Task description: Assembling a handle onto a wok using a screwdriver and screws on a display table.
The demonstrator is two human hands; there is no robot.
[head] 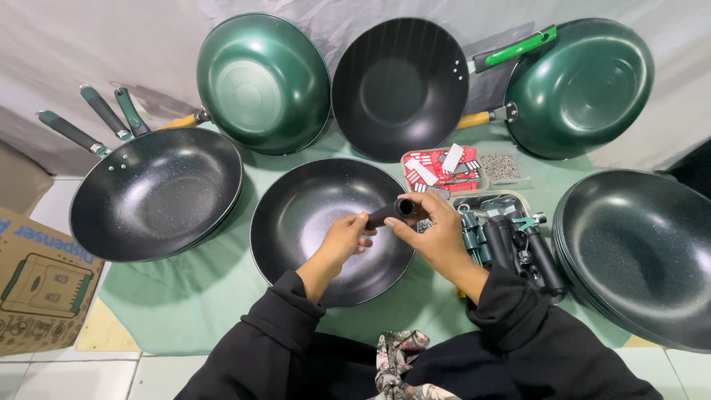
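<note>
- The left hand [346,238] pinches the near end of a short black pan handle [392,212] between thumb and fingertips.
- The right hand [435,235] closes its fingers round the same handle from the right, thumb on top; both sleeves are black.
- The handle hangs above the handleless black pan [331,228], which lies on the green cloth [185,296] straight ahead of the person.
- Judgement: the handle looks light, rigid and smooth, so it is best gripped round its middle; the pan looks heavier and slick inside, and is best lifted by its rim.
- Just right of the hands, a tray [518,204] holds more dark handles and a green-tipped tool.
- Beyond it lie a small tray of red and white packets [438,172] and a heap of small screws [500,167].
- Far side: two green pans turned bottom-out and one black pan lean against the grey backdrop.
- Left: stacked black pans with handles [155,194]. Right: a stack of handleless pans [644,252].
- Far left, a cardboard box [41,281] sits on the tiled floor.
</note>
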